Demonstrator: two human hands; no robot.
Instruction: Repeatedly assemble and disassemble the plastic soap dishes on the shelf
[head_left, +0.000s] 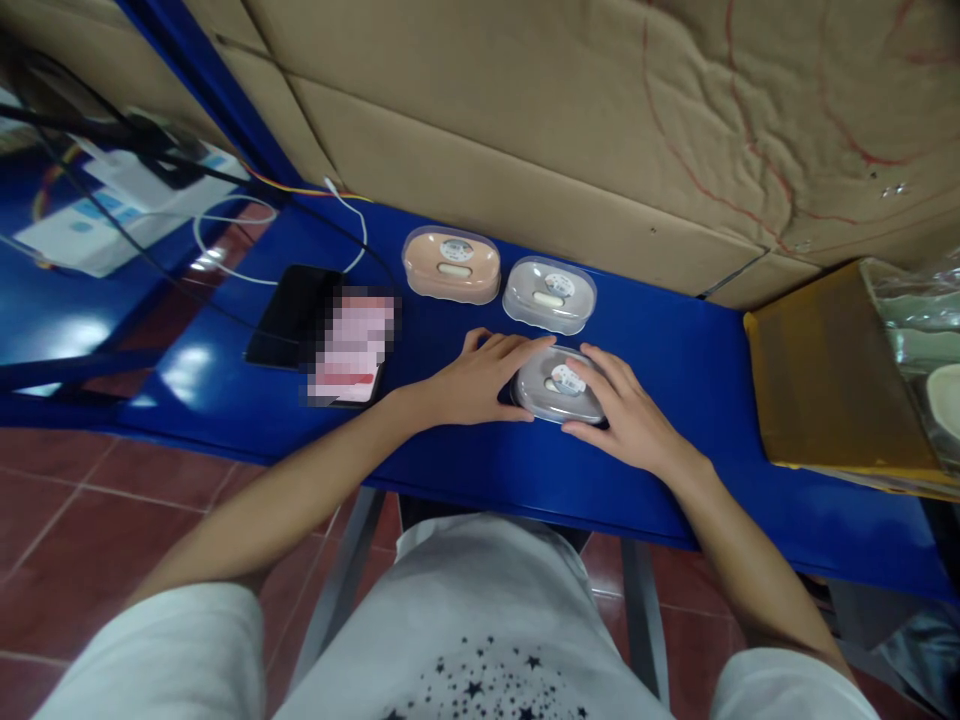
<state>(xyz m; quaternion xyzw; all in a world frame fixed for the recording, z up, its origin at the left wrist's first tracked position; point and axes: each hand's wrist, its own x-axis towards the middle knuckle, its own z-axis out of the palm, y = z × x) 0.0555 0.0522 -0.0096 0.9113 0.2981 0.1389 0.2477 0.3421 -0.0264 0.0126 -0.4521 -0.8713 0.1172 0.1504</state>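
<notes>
Between my two hands is a grey oval plastic box [551, 397] with a clear lid and a round white sticker, resting on the blue table. My left hand [491, 378] grips its left end, thumb at the near edge and fingers at the far edge. At the right end, my right hand [626, 410] holds it with the thumb near the front and the fingers bent over the lid and far side. Just beyond stand two similar lidded boxes, a peach one [451, 265] and a pale grey one [550, 294], each with a round sticker.
A blurred-out phone [351, 350] and a black flat object [289, 318] lie to the left near a white cable [217, 262]. An open cardboard box [825, 380] with plastic-wrapped items stands at the right. Cardboard [487, 130] walls the back; a power strip [97, 235] is far left.
</notes>
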